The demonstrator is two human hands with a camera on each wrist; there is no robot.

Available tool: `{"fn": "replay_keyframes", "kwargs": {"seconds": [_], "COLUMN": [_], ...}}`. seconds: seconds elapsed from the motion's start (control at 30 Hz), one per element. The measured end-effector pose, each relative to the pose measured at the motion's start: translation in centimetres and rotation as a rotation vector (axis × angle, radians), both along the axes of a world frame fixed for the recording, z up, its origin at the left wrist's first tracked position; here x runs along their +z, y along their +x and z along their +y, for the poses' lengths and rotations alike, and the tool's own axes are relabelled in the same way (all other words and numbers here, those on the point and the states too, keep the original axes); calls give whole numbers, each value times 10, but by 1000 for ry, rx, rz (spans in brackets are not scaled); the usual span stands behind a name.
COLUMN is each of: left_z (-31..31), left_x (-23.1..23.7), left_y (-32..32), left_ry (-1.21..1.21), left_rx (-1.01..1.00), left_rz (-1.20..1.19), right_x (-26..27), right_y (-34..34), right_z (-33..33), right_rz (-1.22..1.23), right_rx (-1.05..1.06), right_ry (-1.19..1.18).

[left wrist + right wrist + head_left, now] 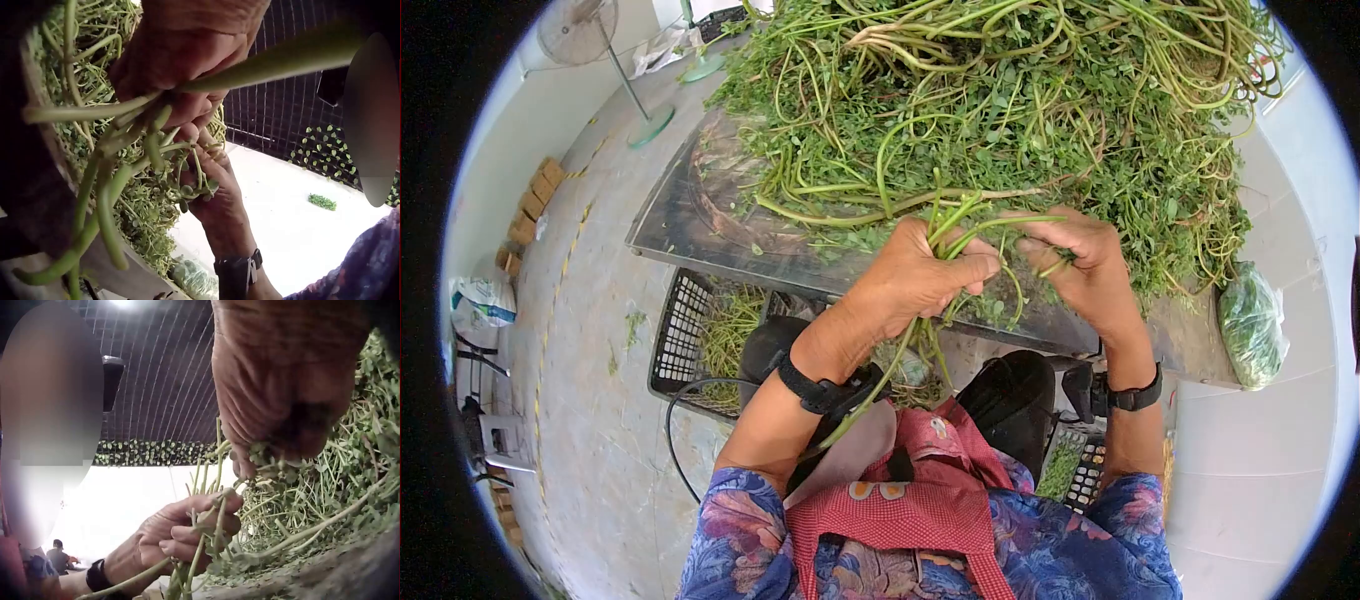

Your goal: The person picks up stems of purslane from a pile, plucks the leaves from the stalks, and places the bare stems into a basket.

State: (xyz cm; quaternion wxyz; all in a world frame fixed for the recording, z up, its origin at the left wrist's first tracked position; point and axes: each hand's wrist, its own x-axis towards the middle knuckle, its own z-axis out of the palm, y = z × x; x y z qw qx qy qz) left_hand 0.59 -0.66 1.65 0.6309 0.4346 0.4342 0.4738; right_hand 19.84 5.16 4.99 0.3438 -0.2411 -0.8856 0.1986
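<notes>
In the head view the left hand grips a small bunch of green stems, whose ends stick out above and below the fist. Just right of it, the right hand pinches a leafy stem between curled fingers and thumb. Stems hang from the left fist in the left wrist view. In the right wrist view the right hand is above the left hand, close to its thumb. A large heap of leafy greens lies behind both hands.
The dark table has its front edge under the hands. Below it stand a black crate with stems and another crate at the right. A bagged bundle lies at the table's right edge. A fan stands at the back left.
</notes>
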Motion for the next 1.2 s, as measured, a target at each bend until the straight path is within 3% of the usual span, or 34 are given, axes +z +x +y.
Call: {"fn": "replay_keyframes", "kwargs": {"seconds": [0.13,0.27,0.47,0.57,0.63,0.7,0.73,0.77,0.83,1.03,1.17,1.2], "left_z": [-1,1,0,4,4,0,0,0,5,7,6,6], "left_x": [1,-4,-7,-12,-12,-7,-6,-6,-7,-6,-7,-8], "left_y": [-2,0,-1,2,3,3,0,-1,-5,-5,-3,-3], "left_ry": [16,33,74,202,102,93,90,89,18,-64,-54,-48], "left_rx": [-4,-7,-59,-3,62,62,74,76,82,83,78,71], "left_rz": [11,1,7,46,130,92,50,45,-100,-218,-230,-241], "right_x": [1,-4,2,-7,-19,-21,-17,-17,-11,-26,-27,-27], "right_y": [-4,-6,-5,-4,-2,19,27,32,43,11,6,1], "right_z": [-1,1,-5,-2,6,35,41,41,29,-14,-21,-22], "right_rz": [-112,-50,-239,-286,-129,12,57,52,442,650,530,404], "right_rx": [-28,24,-15,-77,-314,-483,-517,-514,-336,-84,-52,-106], "right_ry": [-6,72,70,102,369,319,14,13,-925,-1044,-969,-778]}}
